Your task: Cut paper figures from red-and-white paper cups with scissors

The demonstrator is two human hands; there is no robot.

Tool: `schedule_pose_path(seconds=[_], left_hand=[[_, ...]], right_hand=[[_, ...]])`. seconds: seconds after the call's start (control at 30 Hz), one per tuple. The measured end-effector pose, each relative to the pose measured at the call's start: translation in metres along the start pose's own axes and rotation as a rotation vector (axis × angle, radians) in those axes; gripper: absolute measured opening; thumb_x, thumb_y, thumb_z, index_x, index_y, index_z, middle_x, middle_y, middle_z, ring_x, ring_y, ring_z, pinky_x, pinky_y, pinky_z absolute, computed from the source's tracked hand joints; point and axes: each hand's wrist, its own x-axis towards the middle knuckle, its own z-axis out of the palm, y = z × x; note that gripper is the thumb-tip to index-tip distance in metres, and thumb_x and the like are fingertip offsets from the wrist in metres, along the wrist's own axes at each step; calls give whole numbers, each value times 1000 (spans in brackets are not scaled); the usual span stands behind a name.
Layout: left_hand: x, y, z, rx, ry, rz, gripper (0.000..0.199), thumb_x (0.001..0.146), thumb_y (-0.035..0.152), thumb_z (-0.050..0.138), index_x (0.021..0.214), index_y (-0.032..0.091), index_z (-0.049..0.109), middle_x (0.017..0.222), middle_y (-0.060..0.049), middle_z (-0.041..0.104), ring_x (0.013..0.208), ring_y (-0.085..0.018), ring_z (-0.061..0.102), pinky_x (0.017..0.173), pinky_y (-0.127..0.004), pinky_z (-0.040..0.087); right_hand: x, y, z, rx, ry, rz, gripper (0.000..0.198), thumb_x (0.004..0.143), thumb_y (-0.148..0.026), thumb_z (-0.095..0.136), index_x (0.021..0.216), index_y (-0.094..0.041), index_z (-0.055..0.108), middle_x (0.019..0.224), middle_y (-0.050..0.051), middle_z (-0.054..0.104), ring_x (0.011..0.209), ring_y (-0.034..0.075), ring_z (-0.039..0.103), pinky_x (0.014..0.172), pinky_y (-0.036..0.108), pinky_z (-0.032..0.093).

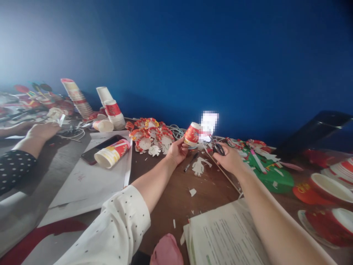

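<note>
In left fingers (182,147) tilts a patterned red cup (192,134).

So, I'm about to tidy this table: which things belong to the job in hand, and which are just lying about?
Job in hand:
red paper cup, in the left hand
black-handled scissors, in the right hand
probably the pile of cut red-and-white pieces

Lying about, it seems:
dark phone
pen
printed papers

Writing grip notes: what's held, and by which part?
Left fingers hold the red paper cup near its lower edge; right fingers, scissors by the black handles.
</note>
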Motion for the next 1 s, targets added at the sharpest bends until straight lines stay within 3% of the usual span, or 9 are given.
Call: schedule_pose_path(seconds=[0.17, 0.37, 0.43, 0.5, 0.6, 0.67, 0.77, 0.87, 1.0], left_hand=[[0, 0, 2, -53, 22, -3, 16, 93, 15, 48, 80, 10, 56, 57, 3, 46, 41, 0, 43, 36, -6, 35], [4, 1, 2, -109, 93, 15, 17, 94, 16, 47, 79, 10, 53, 54, 5, 45, 36, 0, 40, 31, -7, 28], [4, 0, 2, -113, 91, 9, 19, 94, 16, 46, 78, 11, 52, 52, 6, 43, 35, 1, 39, 30, -7, 26], [4, 0, 1, -120, 80, 6, 20, 94, 14, 45, 76, 12, 50, 51, 7, 41, 34, 1, 38, 30, -6, 25], [3, 0, 1, -123, 50, -4, 19, 93, 11, 45, 74, 13, 48, 51, 8, 40, 33, 1, 37, 30, -6, 24], [3, 0, 0, -115, 28, -14, 19, 93, 10, 45, 74, 13, 47, 50, 8, 39, 32, 2, 36, 30, -5, 24], [3, 1, 0, -102, 38, -17, 19, 92, 10, 47, 73, 13, 46, 49, 9, 37, 32, 2, 36, 30, -6, 23], [4, 1, 0, -94, 64, -27, 20, 91, 11, 48, 72, 14, 46, 48, 9, 37, 31, 2, 36, 29, -6, 23], [4, 2, 1, -98, 83, -22, 19, 93, 11, 45, 75, 12, 48, 48, 9, 38, 31, 2, 36, 30, -5, 24]], right_hand=[[-5, -5, 10, 315, 83, 87, 35, 73, -28, 61, 107, -18, 62, 56, 0, 65, 54, 20, 65, 46, 25, 46], [-5, -8, 24, 688, 28, 105, 43, 70, -31, 66, 111, -19, 62, 85, 5, 72, 56, 15, 64, 38, 20, 37], [-6, -11, 25, 739, 8, 111, 42, 71, -33, 65, 110, -19, 63, 85, 5, 71, 53, 13, 61, 39, 19, 35], [-9, -13, 23, 693, 4, 91, 40, 75, -37, 61, 110, -18, 64, 80, 4, 70, 46, 11, 56, 41, 21, 37], [-12, -14, 20, 440, 20, 41, 41, 82, -41, 53, 114, -19, 65, 65, 2, 67, 43, 13, 53, 47, 26, 43], [-13, -13, 19, 245, 32, 3, 36, 85, -39, 50, 111, -19, 66, 63, 3, 68, 53, 18, 60, 55, 28, 46], [-10, -8, 21, 102, 77, -92, 30, 84, -31, 48, 103, -19, 67, 81, 8, 73, 78, 24, 67, 70, 32, 49], [-7, -7, 24, 170, 38, -115, 32, 78, -25, 50, 106, -18, 64, 95, 8, 72, 89, 25, 65, 80, 34, 49], [-10, -13, 24, 397, -143, -10, 29, 72, -24, 53, 98, -20, 63, 78, 2, 68, 71, 19, 61, 61, 27, 47]])
